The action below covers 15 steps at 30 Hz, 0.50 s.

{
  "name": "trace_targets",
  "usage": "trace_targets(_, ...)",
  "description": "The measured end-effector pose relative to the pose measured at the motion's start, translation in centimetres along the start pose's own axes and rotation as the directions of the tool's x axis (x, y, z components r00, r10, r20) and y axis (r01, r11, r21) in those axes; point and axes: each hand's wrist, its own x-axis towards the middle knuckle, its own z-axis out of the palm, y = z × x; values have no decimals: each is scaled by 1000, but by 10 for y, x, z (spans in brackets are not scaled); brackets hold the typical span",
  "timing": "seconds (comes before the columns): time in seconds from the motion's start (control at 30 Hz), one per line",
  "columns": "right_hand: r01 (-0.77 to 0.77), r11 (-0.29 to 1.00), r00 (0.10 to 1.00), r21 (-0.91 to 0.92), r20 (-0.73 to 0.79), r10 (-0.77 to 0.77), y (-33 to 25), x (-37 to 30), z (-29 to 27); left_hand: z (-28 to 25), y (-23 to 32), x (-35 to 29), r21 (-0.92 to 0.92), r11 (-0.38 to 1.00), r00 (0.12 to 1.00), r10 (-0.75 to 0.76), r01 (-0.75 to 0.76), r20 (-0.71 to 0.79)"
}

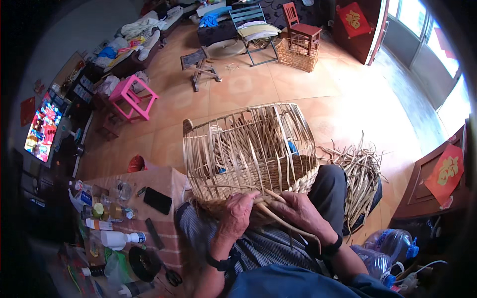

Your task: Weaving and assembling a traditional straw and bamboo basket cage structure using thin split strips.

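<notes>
A partly woven straw basket (251,141) lies on its side across my lap, its bare frame rods turned away from me. The braided straw band runs along the part nearest me. At that near edge my left hand (238,213) is closed, its fingers pinching straw. Just to the right, my right hand (300,213) is closed on a long straw strand (292,229) that trails down toward my right wrist. The fingertips of both hands are partly hidden against the weave. Blue bits show inside the basket.
A heap of loose straw (360,181) lies right of my knee, above plastic bottles (392,243). The table (161,186) at left carries a phone (157,200), a white bottle (119,240), tape and scissors (173,277). Farther off stand a pink stool (131,97) and a wire basket (298,54).
</notes>
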Motion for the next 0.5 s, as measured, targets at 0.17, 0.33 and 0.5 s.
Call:
trace_targets(0.17, 29, 742, 983, 670, -156, 102, 23, -13, -34, -8, 5, -2, 61, 998, 998, 13, -9, -69)
trace_targets(0.33, 237, 325, 967, 915, -253, 7, 60, -37, -37, -23, 24, -5, 383, 917, 953, 207, -111, -219)
trace_targets(0.5, 482, 170, 870, 860, -492, 22, 64, -43, -53, -20, 34, -1, 246, 957, 984, 169, -151, -54)
